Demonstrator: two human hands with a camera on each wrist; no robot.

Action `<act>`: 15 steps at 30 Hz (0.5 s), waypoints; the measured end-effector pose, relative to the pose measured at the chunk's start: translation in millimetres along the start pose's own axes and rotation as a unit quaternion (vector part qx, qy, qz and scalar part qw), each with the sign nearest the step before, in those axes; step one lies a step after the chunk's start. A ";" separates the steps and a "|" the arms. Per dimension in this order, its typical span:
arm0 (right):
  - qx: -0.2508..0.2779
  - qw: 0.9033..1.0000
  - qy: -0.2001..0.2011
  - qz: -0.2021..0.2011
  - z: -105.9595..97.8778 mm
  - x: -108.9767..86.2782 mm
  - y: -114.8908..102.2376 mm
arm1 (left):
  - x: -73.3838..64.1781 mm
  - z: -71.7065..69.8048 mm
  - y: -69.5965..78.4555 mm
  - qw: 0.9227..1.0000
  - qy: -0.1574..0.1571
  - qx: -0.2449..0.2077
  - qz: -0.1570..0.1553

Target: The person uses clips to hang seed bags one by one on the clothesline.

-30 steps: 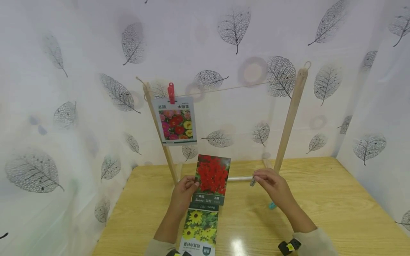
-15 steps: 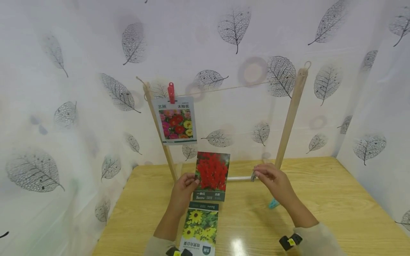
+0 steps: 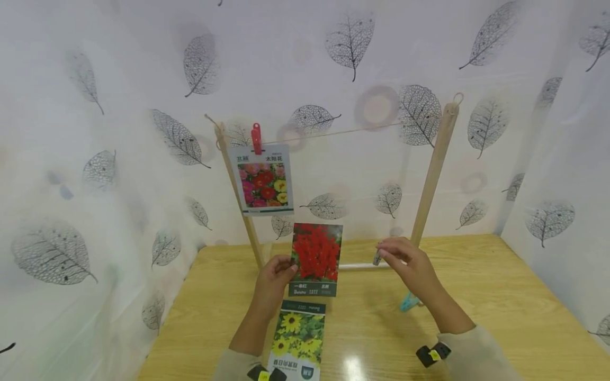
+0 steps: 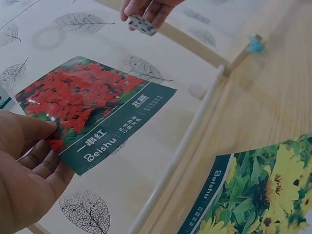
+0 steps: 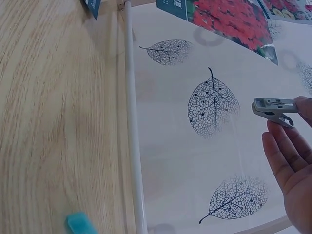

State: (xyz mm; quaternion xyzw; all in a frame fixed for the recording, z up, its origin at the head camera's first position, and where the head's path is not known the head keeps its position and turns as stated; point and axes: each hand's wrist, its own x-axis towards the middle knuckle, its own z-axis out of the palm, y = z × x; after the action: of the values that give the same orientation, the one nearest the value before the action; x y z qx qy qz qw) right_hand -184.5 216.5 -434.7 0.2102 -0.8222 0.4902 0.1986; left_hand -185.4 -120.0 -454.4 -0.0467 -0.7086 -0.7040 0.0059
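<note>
My left hand (image 3: 275, 283) pinches a seed packet with red flowers (image 3: 315, 254) by its left edge, raised in front of the wooden frame. In the left wrist view, the thumb lies over the picture of that packet (image 4: 83, 105). My right hand (image 3: 407, 264) pinches a small grey clothespin (image 3: 377, 257) between thumb and fingers; the right wrist view shows the clothespin (image 5: 274, 109) with nothing in its jaws. On a string above hangs another seed packet (image 3: 262, 182), held by a red clothespin (image 3: 256, 138). A yellow-flower packet (image 3: 299, 338) lies upside down on the table below my left hand.
Two wooden posts (image 3: 431, 174) carry the string (image 3: 333, 133), and a white rod (image 3: 357, 266) joins them low down. A turquoise clip (image 3: 409, 302) is by the foot of the right post. Leaf-printed sheeting (image 3: 343, 79) walls in the table (image 3: 500, 307).
The red-flower packet has risen a little and straightened, coming apart in view from the yellow-flower packet below. My right hand has moved slightly upward with the grey clothespin.
</note>
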 end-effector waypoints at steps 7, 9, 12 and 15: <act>0.006 1.000 0.004 0.006 0.9 3.2 -1.2 | 0.6 2.2 3.9 1.000 -0.004 0.003 0.015; 0.004 1.000 0.003 0.005 1.1 3.9 -2.2 | 0.5 2.7 5.1 1.000 -0.003 0.002 0.018; -0.005 1.000 0.001 -0.005 0.3 4.9 -3.4 | 0.7 4.7 6.4 1.000 0.002 0.003 0.024; -0.012 1.000 0.000 -0.017 -1.0 6.8 -5.3 | 0.9 6.1 7.9 1.000 0.009 0.006 0.026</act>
State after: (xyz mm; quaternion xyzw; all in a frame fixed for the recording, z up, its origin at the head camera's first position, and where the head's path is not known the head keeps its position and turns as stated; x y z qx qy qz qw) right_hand -187.1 214.1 -426.9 0.2215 -0.8246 0.4766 0.2094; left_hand -185.4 -113.8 -446.5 -0.0586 -0.7110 -0.7000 0.0311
